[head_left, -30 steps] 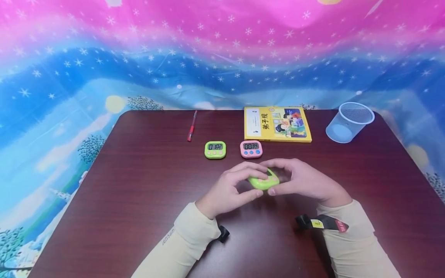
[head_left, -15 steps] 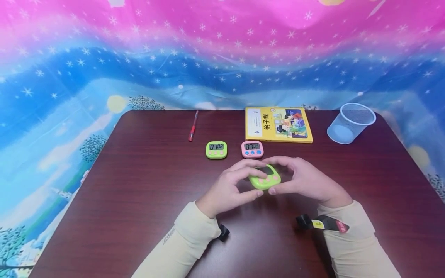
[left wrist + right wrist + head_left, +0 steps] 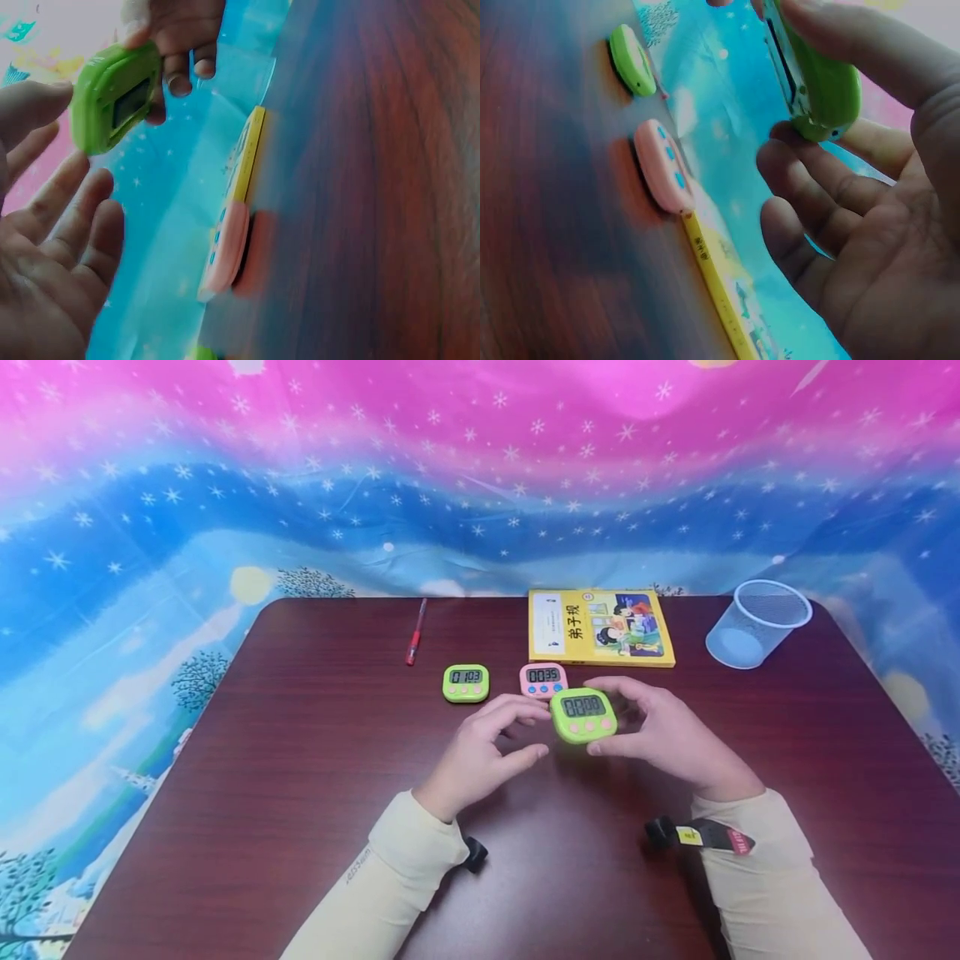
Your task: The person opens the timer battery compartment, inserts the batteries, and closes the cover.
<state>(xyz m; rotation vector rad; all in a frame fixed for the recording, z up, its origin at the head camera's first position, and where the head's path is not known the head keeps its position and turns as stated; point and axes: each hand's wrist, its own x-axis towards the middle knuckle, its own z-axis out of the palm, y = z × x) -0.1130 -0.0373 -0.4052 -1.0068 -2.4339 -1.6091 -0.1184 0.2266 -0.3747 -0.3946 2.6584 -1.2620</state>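
My right hand pinches a green digital timer between thumb and fingers, raised off the table. Its screen faces up toward the head camera and three pink buttons sit below. My left hand is just left of this timer, thumb and fingers spread apart; the left wrist view has its fingertips at the timer's edge, and whether they touch I cannot tell. Behind, a pink timer with blue buttons lies on the table, its lower right corner covered by the held timer. Another green timer lies to its left.
At the back of the dark wooden table lies a yellow book, behind the pink timer. A red pen is at the back left. To the right, a mesh pen holder stands at the back. A patterned cloth hangs behind.
The held green timer has moved up and slightly right with my right hand. My left fingers have come off its face and drawn left. Its screen, blank half a second ago, now shows digits.
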